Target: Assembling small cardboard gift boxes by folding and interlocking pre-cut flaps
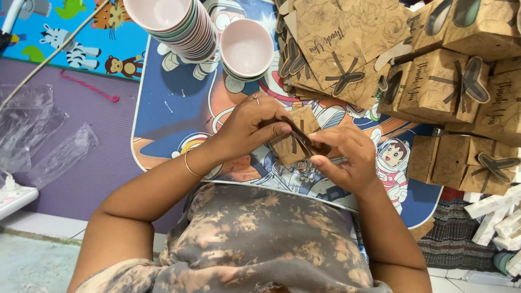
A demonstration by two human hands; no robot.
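The person sits close w/ both hands up in front of the chest, over the near edge of the table (163,116). Between them is one small brown box (290,142), held up off the table.

The left hand (247,130) comes in from the left & wraps the box's left side. Its fingers (274,130) are curled shut on the box, thumb on top. There's a ring on one finger & a thin bangle on the wrist.

The right hand (347,160) comes from the right & a bit lower. Its fingers are bent & pinched on the dark flaps (306,142) at the box's right side. So the box lies right btwn the 2 hands, touching both. The flaps run slanted, from up-left to down-right, toward the right hand. The right hand is nearer to the flaps; the left hand has more of the box.

Further off on the table are pink bowls (247,48), one small stack beside a tall stack (179,24). To the right is a big pile of done boxes (442,89) & flat brown sheets (336,43) near the bowls. Clear plastic bags (32,125) lie on the purple mat at far left.
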